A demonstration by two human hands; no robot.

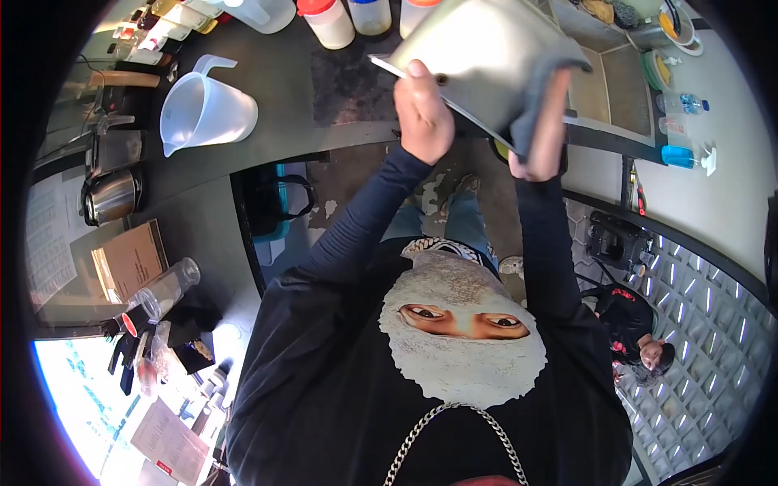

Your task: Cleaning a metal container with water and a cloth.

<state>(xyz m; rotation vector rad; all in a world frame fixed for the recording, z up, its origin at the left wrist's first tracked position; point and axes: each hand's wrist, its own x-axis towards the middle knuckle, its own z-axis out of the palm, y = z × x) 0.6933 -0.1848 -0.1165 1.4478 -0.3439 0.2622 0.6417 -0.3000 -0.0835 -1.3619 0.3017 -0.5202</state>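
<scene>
Tilted above the dark counter (279,115) is a pale, smooth, box-like container or panel (474,48); its exact kind cannot be told. My left hand (423,112) grips its near edge, thumb on top. My right hand (547,130), blurred, presses a dark grey cloth (538,97) against its right side. Beyond it stand lidded plastic containers, one with a red lid (326,23) and one with a blue lid (371,15). A translucent plastic measuring jug (209,112) stands on the counter to the left.
A steel sink (626,91) lies at the right, with a blue spray bottle (687,157) and a water bottle (682,103) beside it. A steel pitcher (112,195), a cardboard box (130,261) and several bottles line the left. Another person (632,322) is at the lower right.
</scene>
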